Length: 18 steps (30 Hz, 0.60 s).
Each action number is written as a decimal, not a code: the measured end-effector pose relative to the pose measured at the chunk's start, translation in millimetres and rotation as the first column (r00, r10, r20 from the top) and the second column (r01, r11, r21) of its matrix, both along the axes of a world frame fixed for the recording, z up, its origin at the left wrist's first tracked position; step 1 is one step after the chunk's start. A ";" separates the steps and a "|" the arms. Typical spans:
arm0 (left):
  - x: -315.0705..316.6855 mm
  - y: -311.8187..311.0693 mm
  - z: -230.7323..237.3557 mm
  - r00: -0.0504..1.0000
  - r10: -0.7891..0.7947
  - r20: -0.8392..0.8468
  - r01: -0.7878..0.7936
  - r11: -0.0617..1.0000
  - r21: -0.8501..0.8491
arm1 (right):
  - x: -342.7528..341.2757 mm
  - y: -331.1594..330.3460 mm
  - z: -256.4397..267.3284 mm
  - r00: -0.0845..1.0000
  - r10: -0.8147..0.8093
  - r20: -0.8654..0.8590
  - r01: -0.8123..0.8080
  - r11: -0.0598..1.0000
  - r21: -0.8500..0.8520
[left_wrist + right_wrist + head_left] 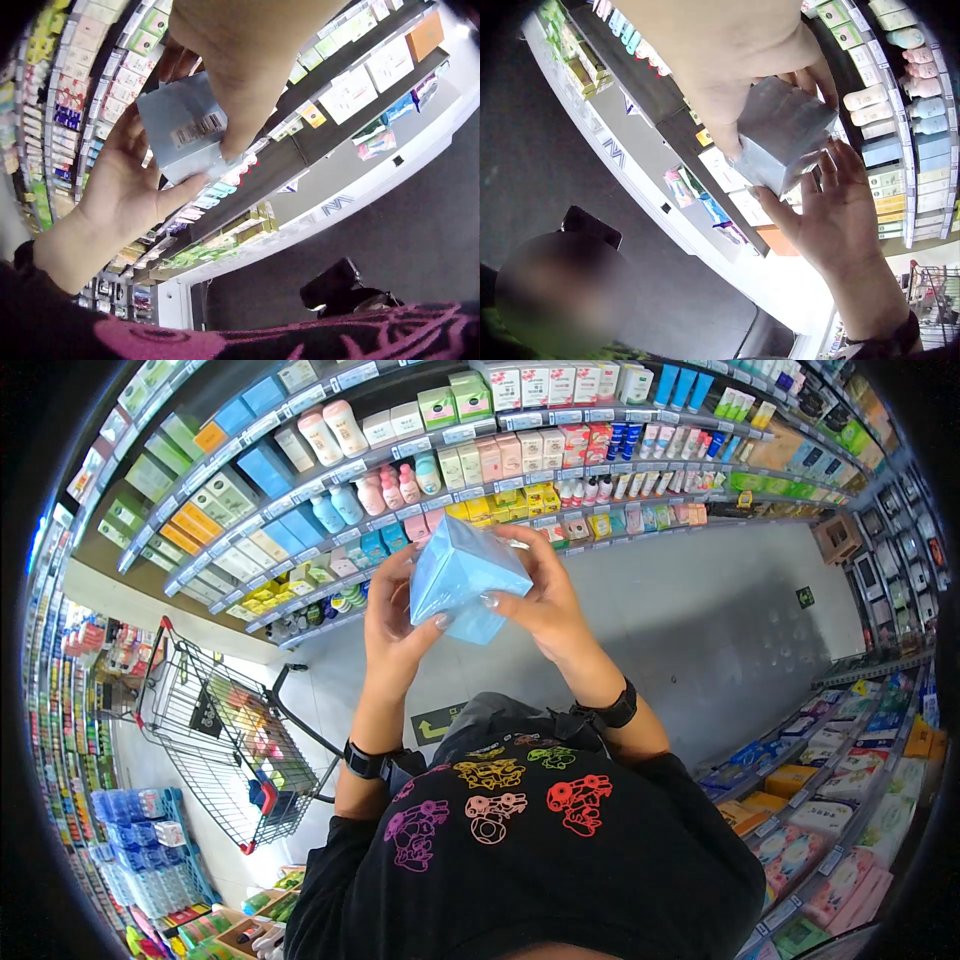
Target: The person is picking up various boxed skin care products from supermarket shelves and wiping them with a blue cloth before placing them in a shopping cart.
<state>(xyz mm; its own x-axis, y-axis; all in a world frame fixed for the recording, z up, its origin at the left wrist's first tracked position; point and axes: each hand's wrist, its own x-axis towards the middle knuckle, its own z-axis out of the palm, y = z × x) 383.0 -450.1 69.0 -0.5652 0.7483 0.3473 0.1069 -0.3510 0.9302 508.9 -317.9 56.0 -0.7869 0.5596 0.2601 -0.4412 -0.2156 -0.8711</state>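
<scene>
A light blue box (465, 575), wrapped in shiny clear film, is held up in front of the chest, tilted with a corner toward the head camera. My left hand (392, 622) grips its left side, thumb on the near face. On the right side my right hand (550, 615) holds it too, with the thumb pressed on the front and the fingers behind. The left wrist view shows a barcode label (199, 130) on one face of the box. In the right wrist view the box (784, 124) sits between both hands' fingers.
Shelves of boxed and bottled goods (480, 460) curve across the front. A wire shopping cart (215, 730) stands on the left, near stacked water bottles (150, 850). Another shelf of packs (830, 810) runs along the right. Grey floor (680, 620) lies between.
</scene>
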 end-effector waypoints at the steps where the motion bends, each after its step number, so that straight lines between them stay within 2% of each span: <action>1: -0.3 -1.9 -2.9 0.999 0.036 -0.003 -0.036 0.999 -0.040 | -0.2 -0.9 -0.9 0.999 0.010 0.034 -0.010 1.000 -0.018; 2: -0.8 -3.7 -4.6 0.997 0.073 -0.007 -0.074 0.994 -0.078 | -0.7 -2.0 -2.7 1.000 0.016 0.024 -0.016 1.000 -0.005; 5: -5.5 -7.7 -0.2 0.998 0.032 -0.056 -0.032 0.999 0.004 | -4.6 -2.0 -5.7 0.999 0.036 -0.004 -0.035 0.997 0.063; 7: -7.6 -11.3 4.9 0.997 0.029 -0.066 -0.031 0.999 -0.028 | -5.5 -1.1 -6.3 0.999 0.046 -0.014 -0.044 0.989 0.138; 11: -15.5 -14.5 -2.1 0.997 0.009 -0.079 -0.014 0.998 -0.063 | -8.5 -2.2 -9.3 1.000 0.007 -0.015 -0.005 0.992 0.127; 14: -14.9 -13.4 -0.2 0.994 -0.107 0.012 0.107 0.974 -0.199 | -13.5 -2.2 -4.3 0.996 -0.089 -0.027 0.090 0.993 0.070; 17: -12.5 -8.0 -15.7 0.967 -0.235 0.102 0.245 0.965 -0.097 | -21.7 2.6 13.2 0.983 -0.184 -0.003 0.184 0.980 0.080; 18: -10.1 -6.7 -18.7 0.954 -0.265 0.141 0.276 0.959 -0.064 | -24.7 5.6 18.0 0.989 -0.143 0.047 0.134 0.979 0.153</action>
